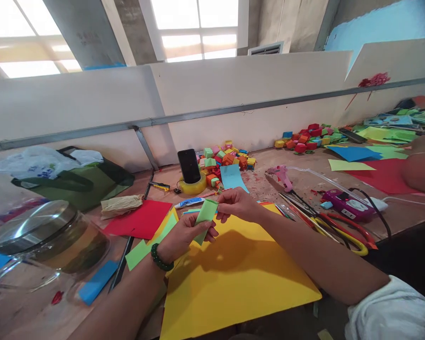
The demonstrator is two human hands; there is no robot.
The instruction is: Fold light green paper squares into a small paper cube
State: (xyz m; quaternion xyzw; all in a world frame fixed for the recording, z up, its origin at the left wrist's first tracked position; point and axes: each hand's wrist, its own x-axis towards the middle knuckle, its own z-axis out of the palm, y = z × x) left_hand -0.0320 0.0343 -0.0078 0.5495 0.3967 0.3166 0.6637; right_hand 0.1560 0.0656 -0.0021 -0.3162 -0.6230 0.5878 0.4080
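Note:
A light green paper piece (206, 213), curved over at its top, is held above a large yellow sheet (233, 283). My left hand (191, 231) is closed round its lower part, with the thumb on its face. My right hand (235, 204) pinches the upper right edge of the same piece. Flat green strips (137, 254) lie left of my left hand, beside a red sheet (145, 219). Behind the hands lies a blue and white tube (190, 202).
A glass teapot (74, 241) stands at left. Behind are a phone (189, 166) on a tape roll and piled paper cubes (230, 158). At right lie a pink glue gun (281, 177), scissors (347, 231), a purple power strip (347, 205) and another person's hand (423, 165).

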